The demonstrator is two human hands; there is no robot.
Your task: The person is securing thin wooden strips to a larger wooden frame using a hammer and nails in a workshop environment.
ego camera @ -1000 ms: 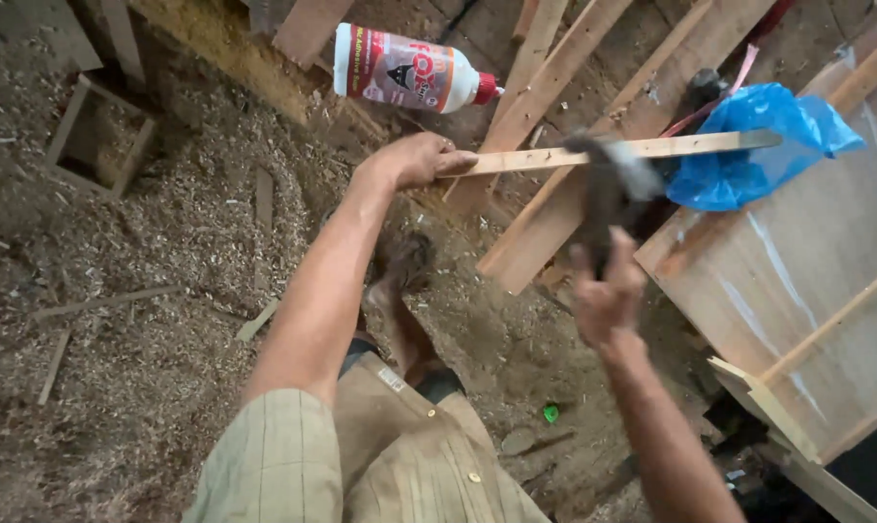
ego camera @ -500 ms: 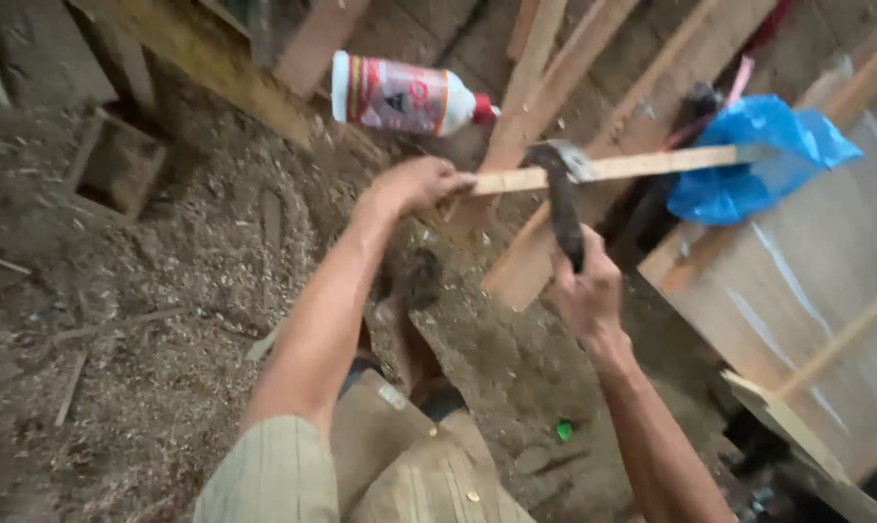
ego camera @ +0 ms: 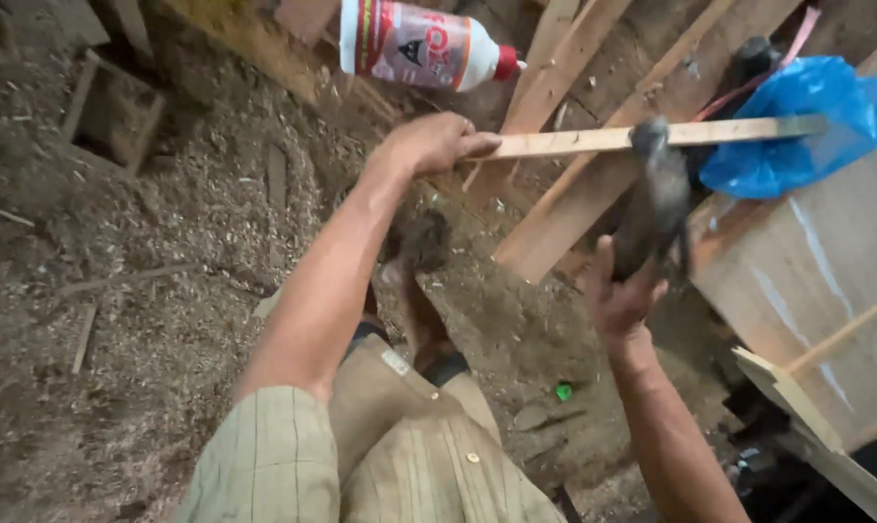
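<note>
Gripping thin wooden strip [ego camera: 642, 138], left hand [ego camera: 429, 143] clenched; right hand [ego camera: 620, 295] grasping blurred hammer [ego camera: 651, 199].

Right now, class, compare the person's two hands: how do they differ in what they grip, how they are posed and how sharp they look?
The left hand pinches the end of a thin wooden strip, while the right hand wraps around a hammer handle. The left arm reaches out far from the body; the right hand is raised nearer the camera. The left hand looks sharp; the hammer above the right hand is motion-blurred. Both hands are bare and closed on something.
</note>
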